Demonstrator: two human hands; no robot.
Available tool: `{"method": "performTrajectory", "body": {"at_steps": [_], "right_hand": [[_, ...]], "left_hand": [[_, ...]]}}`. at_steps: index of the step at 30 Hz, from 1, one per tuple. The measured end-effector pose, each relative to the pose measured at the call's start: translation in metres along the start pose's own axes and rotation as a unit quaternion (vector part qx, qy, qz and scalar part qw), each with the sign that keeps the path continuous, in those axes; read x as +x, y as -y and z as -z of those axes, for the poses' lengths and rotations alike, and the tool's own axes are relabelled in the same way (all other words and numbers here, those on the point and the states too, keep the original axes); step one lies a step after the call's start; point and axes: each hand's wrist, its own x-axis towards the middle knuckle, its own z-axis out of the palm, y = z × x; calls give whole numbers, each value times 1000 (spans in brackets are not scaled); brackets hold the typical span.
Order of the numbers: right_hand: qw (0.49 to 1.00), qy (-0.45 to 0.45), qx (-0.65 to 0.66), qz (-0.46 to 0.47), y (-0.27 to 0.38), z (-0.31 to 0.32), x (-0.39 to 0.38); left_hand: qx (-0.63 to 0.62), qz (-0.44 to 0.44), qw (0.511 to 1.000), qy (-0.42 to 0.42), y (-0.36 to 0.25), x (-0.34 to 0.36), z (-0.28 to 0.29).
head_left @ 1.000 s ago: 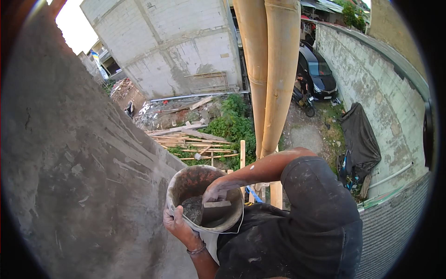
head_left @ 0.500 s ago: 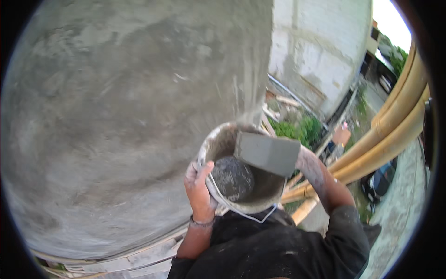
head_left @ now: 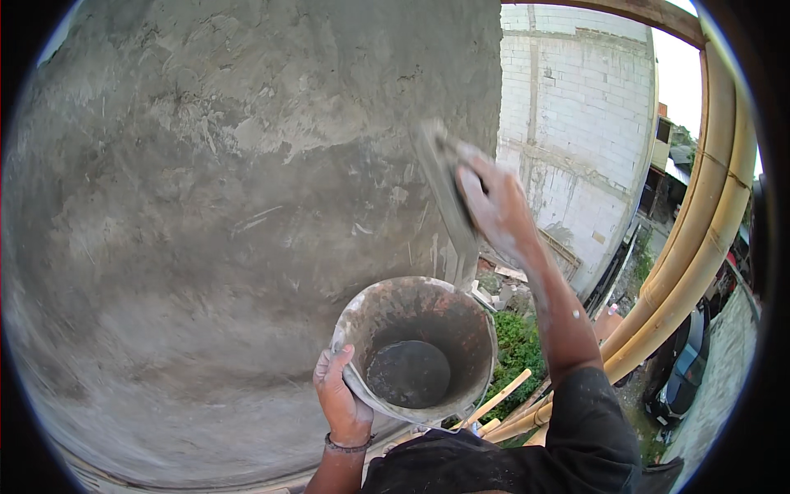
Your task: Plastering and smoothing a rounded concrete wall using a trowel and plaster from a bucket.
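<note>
Float (head_left: 445,188), long, flat and grey, stands nearly edge-on to the view at the right end of the plastered wall (head_left: 206,247), its far end leaning left and its near end right. Whether its face touches the plaster or sits just off it, I cannot tell. The right hand (head_left: 500,207) grasps it from the right side, fingers curled toward its back and blurred at the far end; the handle itself is hidden. That forearm reaches far and slightly left from the near right, almost straight from wrist to elbow, below which a black sleeve (head_left: 592,428) covers the upper arm.

The left hand (head_left: 339,393) grips the near left rim of a bucket (head_left: 440,317), thumb over the edge and the other fingers partly hidden outside. Its wrist, ringed by a bracelet (head_left: 349,445), is held upright, with the forearm rising from the near edge. The bucket tips its mouth toward the view, showing a dark round bottom. Bamboo poles (head_left: 699,239) slant along the right.
</note>
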Motion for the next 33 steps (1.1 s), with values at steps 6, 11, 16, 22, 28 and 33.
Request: {"method": "performTrajectory", "body": {"at_steps": [6, 11, 16, 22, 28, 33], "right_hand": [[942, -174, -175, 225, -55, -15, 90], [927, -187, -266, 185, -103, -39, 59], [935, -244, -218, 138, -142, -15, 35], [903, -255, -222, 266, -84, -33, 103], [885, -345, -185, 252, -77, -28, 145], [905, -240, -211, 280, -108, -61, 73]], "left_hand": [[-2, 11, 1000, 0, 11, 4, -3], [5, -4, 1000, -28, 5, 9, 1], [24, -11, 999, -26, 7, 8, 0], [38, -12, 999, -23, 9, 13, -2], [40, 6, 999, -33, 13, 12, 3], [47, -10, 998, -33, 12, 15, 0]]}}
